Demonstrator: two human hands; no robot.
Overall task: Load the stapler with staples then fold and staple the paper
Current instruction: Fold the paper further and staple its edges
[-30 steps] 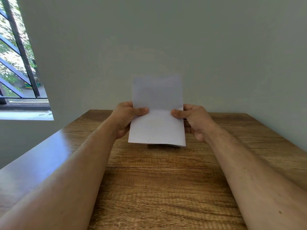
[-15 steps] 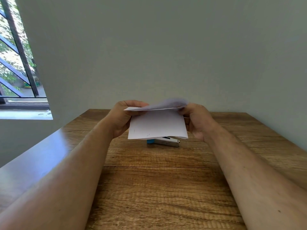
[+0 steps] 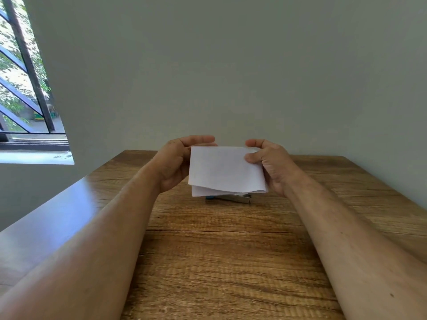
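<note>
The paper [image 3: 225, 169], folded over so its two layers part a little along the lower edge, is held above the wooden table [image 3: 208, 262] between both hands. The right hand [image 3: 271, 166] pinches its upper right corner, thumb on the front. The left hand [image 3: 176, 163] cups the left edge with fingers curled over the top; how firmly it grips cannot be told. Under the paper the stapler [image 3: 235, 198] lies on the table, mostly hidden, seemingly with a blue end at the left
</note>
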